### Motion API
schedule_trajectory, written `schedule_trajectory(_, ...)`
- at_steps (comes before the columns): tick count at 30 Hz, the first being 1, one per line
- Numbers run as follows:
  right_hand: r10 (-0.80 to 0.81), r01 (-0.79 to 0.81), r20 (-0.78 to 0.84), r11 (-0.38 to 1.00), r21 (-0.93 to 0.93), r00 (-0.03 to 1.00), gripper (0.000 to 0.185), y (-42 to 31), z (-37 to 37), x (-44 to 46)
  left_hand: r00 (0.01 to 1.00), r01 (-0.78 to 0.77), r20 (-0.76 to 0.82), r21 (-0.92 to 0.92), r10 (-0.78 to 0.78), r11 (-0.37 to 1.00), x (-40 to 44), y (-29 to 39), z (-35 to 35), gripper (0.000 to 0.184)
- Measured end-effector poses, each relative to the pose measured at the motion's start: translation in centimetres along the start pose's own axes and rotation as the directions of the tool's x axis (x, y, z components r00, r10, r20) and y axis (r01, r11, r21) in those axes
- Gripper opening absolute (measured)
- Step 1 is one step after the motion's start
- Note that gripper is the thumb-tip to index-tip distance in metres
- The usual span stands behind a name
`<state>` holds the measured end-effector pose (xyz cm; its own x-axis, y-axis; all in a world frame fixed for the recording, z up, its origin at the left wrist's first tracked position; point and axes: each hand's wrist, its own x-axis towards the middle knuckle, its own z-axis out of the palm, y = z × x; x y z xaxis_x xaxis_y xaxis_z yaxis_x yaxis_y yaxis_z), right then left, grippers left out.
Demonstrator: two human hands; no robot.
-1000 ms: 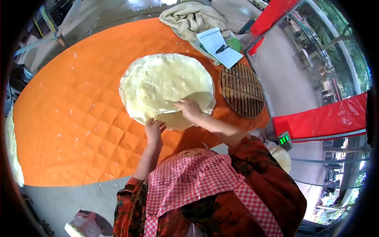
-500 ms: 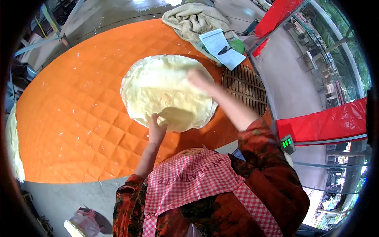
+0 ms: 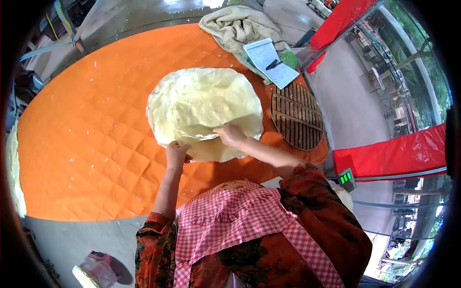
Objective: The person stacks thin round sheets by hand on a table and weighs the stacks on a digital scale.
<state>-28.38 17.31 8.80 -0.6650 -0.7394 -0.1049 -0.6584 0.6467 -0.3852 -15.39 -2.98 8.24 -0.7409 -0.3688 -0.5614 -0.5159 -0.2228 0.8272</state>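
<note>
A stack of thin, pale yellow round sheets (image 3: 206, 98) lies on the orange table cover (image 3: 96, 125). My right hand (image 3: 231, 135) is closed on the raised edge of the top sheet, at the near side of the stack. At the stack's near left rim, my left hand (image 3: 176, 154) has its fingers bent together at the sheet edge; what lies between them is hidden. Between my hands the top sheet's edge is lifted, and the sheet below shows.
A round slatted wooden rack (image 3: 297, 116) lies right of the stack. Behind it are an open notebook (image 3: 271, 62) with a black pen and a crumpled beige cloth (image 3: 242, 29). More pale sheets (image 3: 15, 175) hang at the far left edge.
My right hand swept over the far right of the stack, then came back to the near side, where a sheet edge is now raised. My left hand has shifted slightly left.
</note>
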Motion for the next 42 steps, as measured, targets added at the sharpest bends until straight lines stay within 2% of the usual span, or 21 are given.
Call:
schedule_trajectory(3,0.024,-0.024,-0.008,0.997,0.071,1.0,0.024,0.3,-1.0,0.7,0.995,0.066,0.085,-0.055,-0.061,0.996,-0.5,-0.4,0.0,0.017)
schedule_trajectory(4,-0.04,0.042,-0.107,0.999,0.019,0.993,0.022,-0.5,-2.3,0.1,0.991,0.093,0.105,-0.122,-0.081,0.988,-0.2,-1.0,-0.1,0.016)
schedule_trajectory(8,-0.242,0.221,-0.12,0.961,-0.164,0.963,0.024,-1.3,-1.1,-2.7,0.986,0.158,0.115,-0.444,-0.119,0.882,-0.5,-0.7,0.7,0.013)
schedule_trajectory(12,-0.222,0.201,-0.122,0.966,-0.162,0.967,0.043,-2.8,2.1,-5.8,0.986,0.149,0.146,-0.503,-0.086,0.852,-0.4,-1.1,1.2,0.012)
schedule_trajectory(15,-0.222,0.214,-0.096,0.973,-0.082,0.97,0.045,-1.9,2.5,-5.0,0.988,0.131,0.142,-0.54,-0.063,0.831,-0.9,-0.5,1.5,0.012)
schedule_trajectory(17,-0.066,0.083,-0.09,0.975,0.205,0.994,0.031,-0.9,1.2,-4.3,0.992,0.1,0.124,-0.532,-0.04,0.841,-1.4,0.0,1.8,0.012)
schedule_trajectory(19,0.045,-0.044,-0.022,0.998,0.048,0.999,0.025,-2.1,-3.3,-3.0,0.993,0.086,0.117,-0.535,-0.027,0.841,-1.3,-0.1,1.7,0.011)
schedule_trajectory(20,-0.097,0.102,-0.122,0.994,0.035,0.988,0.03,-1.7,-3.8,-3.0,0.992,0.088,0.12,-0.541,-0.027,0.836,-1.0,-0.6,1.6,0.011)
schedule_trajectory(23,-0.301,0.266,-0.134,0.936,-0.229,0.944,0.043,-1.8,-0.5,-4.8,0.992,0.093,0.123,-0.556,-0.029,0.826,-0.7,-1.4,1.6,0.011)
schedule_trajectory(24,-0.15,0.152,0.027,0.985,-0.084,0.988,0.057,-2.6,0.9,-5.1,0.992,0.094,0.126,-0.561,-0.028,0.822,-0.6,-1.3,1.7,0.012)
schedule_trajectory(25,-0.073,0.078,0.051,0.991,-0.112,0.996,0.057,-3.1,1.8,-5.6,0.99,0.096,0.14,-0.556,-0.021,0.825,-0.5,-1.2,1.8,0.012)
schedule_trajectory(26,-0.116,0.095,-0.108,0.979,-0.179,0.987,0.051,-3.8,2.1,-6.0,0.989,0.099,0.15,-0.553,-0.017,0.827,-0.8,-0.8,1.8,0.013)
schedule_trajectory(28,-0.071,0.047,-0.197,0.991,-0.122,0.978,0.04,-4.6,1.9,-6.1,0.984,0.105,0.178,-0.561,-0.004,0.821,-1.6,-0.1,1.8,0.013)
schedule_trajectory(30,0.103,-0.097,-0.048,0.99,0.107,0.994,0.032,-4.0,0.9,-4.6,0.976,0.106,0.218,-0.58,0.028,0.808,-2.9,1.9,1.7,0.012)
schedule_trajectory(32,0.448,-0.498,0.227,0.821,0.279,0.865,0.031,-2.4,-3.3,0.0,0.993,-0.008,0.096,-0.555,0.073,0.832,-3.9,2.2,1.8,0.015)
schedule_trajectory(33,0.455,-0.496,0.203,0.823,0.277,0.867,0.025,-0.5,-5.8,2.4,0.995,-0.058,0.041,-0.532,0.094,0.845,-4.4,1.9,1.8,0.016)
schedule_trajectory(35,0.345,-0.346,0.026,0.929,0.129,0.938,0.016,1.8,-13.2,6.7,0.949,-0.298,-0.201,-0.308,0.244,0.904,-3.7,-1.0,0.5,0.016)
schedule_trajectory(37,0.23,-0.228,-0.146,0.973,0.027,0.962,0.015,-0.2,-20.3,7.4,0.809,-0.465,-0.488,-0.19,0.328,0.865,-1.9,-3.5,-0.9,0.014)
schedule_trajectory(38,0.096,-0.144,-0.235,0.97,-0.196,0.967,0.015,-3.5,-23.5,6.2,0.851,-0.385,-0.473,-0.268,0.227,0.883,-1.7,-3.5,-1.5,0.015)
schedule_trajectory(40,-0.027,-0.054,-0.295,0.964,-0.262,0.955,0.015,-6.0,-23.7,5.3,0.905,-0.219,-0.426,-0.418,0.023,0.882,-1.3,-3.4,-2.4,0.018)
schedule_trajectory(42,-0.098,0.031,-0.292,0.973,-0.227,0.951,0.016,-7.9,-20.1,4.5,0.978,-0.109,-0.211,-0.515,-0.003,0.85,-0.5,-4.3,-2.9,0.017)
